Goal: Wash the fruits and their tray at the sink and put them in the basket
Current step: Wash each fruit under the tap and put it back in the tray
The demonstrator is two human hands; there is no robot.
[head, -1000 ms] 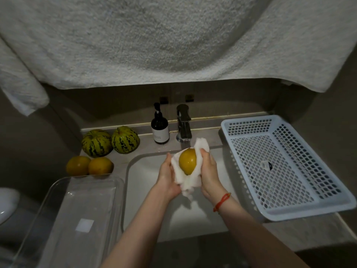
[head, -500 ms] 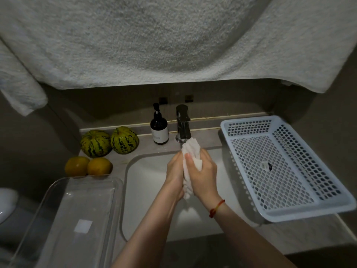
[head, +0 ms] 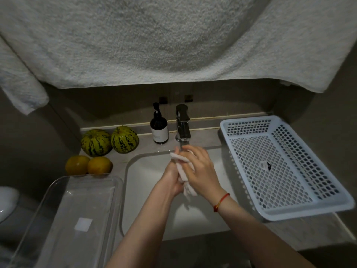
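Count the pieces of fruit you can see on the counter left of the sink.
4: two striped green melons at the back and two oranges in front of them. The hands' white cloth may hide another.

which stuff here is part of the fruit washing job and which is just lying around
Job: striped melons, oranges, clear tray, basket, sink, tap, white cloth held by left hand and right hand.
Lying about: pump bottle, hanging towel.

Tray (head: 63, 219) left of sink (head: 146, 171), basket (head: 286, 214) right.
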